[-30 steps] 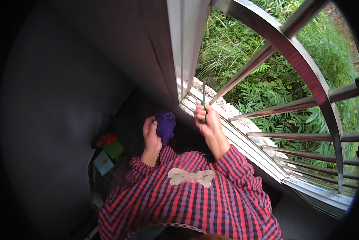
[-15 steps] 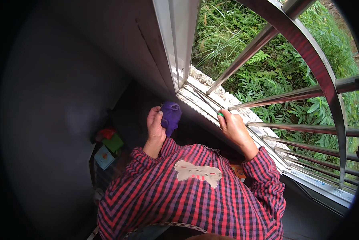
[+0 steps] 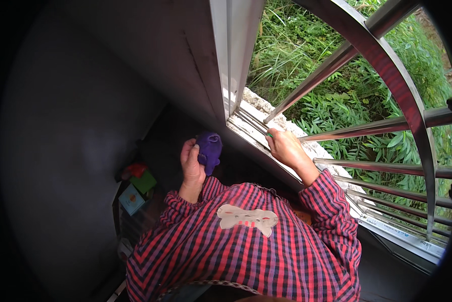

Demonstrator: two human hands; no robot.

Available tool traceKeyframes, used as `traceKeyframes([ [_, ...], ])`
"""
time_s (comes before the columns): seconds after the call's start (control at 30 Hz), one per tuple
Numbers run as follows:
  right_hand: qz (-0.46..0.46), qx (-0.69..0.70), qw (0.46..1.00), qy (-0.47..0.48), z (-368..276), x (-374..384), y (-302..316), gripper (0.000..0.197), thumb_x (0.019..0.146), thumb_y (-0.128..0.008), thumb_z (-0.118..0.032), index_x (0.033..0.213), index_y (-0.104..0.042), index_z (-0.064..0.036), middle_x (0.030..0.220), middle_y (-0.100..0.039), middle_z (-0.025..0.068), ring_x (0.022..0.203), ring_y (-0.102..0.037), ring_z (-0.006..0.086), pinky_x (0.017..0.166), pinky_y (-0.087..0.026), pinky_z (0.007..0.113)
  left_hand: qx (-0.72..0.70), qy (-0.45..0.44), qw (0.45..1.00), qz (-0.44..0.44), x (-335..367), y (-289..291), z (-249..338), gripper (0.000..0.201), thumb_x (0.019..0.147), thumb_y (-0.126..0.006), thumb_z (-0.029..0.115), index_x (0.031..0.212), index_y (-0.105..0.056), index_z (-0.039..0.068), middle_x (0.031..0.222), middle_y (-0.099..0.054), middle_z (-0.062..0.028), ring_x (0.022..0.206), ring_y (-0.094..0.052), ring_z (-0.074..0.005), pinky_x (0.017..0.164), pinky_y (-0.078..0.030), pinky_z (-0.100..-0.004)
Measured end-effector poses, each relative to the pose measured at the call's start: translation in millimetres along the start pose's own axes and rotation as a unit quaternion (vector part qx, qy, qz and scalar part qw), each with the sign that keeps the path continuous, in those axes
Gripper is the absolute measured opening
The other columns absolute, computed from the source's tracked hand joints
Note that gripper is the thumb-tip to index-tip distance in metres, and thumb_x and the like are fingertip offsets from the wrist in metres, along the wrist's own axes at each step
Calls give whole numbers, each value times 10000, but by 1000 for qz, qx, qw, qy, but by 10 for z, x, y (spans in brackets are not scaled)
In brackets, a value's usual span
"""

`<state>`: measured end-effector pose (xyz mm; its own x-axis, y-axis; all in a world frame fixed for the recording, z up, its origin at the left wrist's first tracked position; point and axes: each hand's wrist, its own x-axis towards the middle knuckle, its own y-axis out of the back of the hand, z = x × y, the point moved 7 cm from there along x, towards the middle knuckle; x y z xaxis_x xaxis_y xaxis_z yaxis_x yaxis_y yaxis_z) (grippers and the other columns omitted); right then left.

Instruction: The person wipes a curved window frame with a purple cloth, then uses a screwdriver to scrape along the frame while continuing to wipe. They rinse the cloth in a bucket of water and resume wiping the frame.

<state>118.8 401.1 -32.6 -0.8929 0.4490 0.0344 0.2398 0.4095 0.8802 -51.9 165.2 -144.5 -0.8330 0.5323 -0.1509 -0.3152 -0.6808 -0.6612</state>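
Observation:
My left hand (image 3: 191,163) pinches a bunched purple cloth (image 3: 211,150) in front of my chest, left of the window. My right hand (image 3: 288,150) is closed around a thin tool with a green handle (image 3: 269,134), mostly covered by the fingers. That tool points along the grooves of the window track (image 3: 251,121), near the corner by the upright frame; its tip is hard to make out. The sill track looks dirty, with pale crumbly material along its outer edge.
Metal window bars (image 3: 357,132) and a curved band (image 3: 404,85) stand just outside the track, close to my right hand. An upright window frame (image 3: 231,55) rises at the track's far end. Green and pale blue boxes (image 3: 131,199) lie low on the left. Plants grow outside.
My right hand has slid a little up the track toward the corner, with the tool in it. My left hand keeps its hold on the cloth, shifted slightly left.

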Motion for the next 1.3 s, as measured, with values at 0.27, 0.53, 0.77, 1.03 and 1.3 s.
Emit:
traceKeyframes([
  [0.27, 72, 174, 982, -31, 42, -263, -132, 183, 972, -628, -151, 1067, -686, -7, 750, -659, 273, 766, -662, 479, 691, -519, 537, 2, 18, 1000, -13, 12, -92, -22, 152, 1011, -565, 70, 1161, -594, 67, 1106, -663, -71, 968, -676, -178, 842, -607, -346],
  [0.53, 59, 150, 986, -39, -23, -381, -154, 187, 976, -627, -143, 1049, -693, 16, 777, -666, 281, 766, -659, 475, 694, -510, 529, 22, 15, 999, -30, 67, -24, -99, 165, 1005, -593, 141, 1158, -560, 88, 1139, -671, -112, 986, -720, -268, 725, -671, -463],
  [0.77, 40, 125, 991, -35, 7, -412, -141, 197, 978, -623, -147, 996, -691, 37, 774, -661, 289, 777, -662, 480, 702, -517, 530, 26, 5, 999, -18, 72, 75, -101, 168, 1014, -578, 152, 1166, -552, 86, 1136, -674, -114, 985, -721, -270, 708, -673, -466],
  [1.03, 9, 151, 986, -75, 62, -361, -187, 211, 973, -630, -149, 1018, -701, 45, 776, -658, 300, 773, -666, 481, 707, -517, 528, 20, 0, 1000, -8, 55, 100, -91, 150, 1017, -573, 149, 1155, -578, 91, 1139, -680, -104, 993, -721, -269, 728, -672, -459],
  [1.3, 30, 169, 984, -57, 71, -314, -250, 230, 971, -639, -154, 1065, -701, 46, 759, -657, 285, 767, -670, 463, 703, -515, 506, 32, 3, 999, 31, 64, 152, -89, 157, 1013, -573, 131, 1164, -590, 88, 1149, -682, -108, 1010, -719, -276, 782, -666, -466],
])
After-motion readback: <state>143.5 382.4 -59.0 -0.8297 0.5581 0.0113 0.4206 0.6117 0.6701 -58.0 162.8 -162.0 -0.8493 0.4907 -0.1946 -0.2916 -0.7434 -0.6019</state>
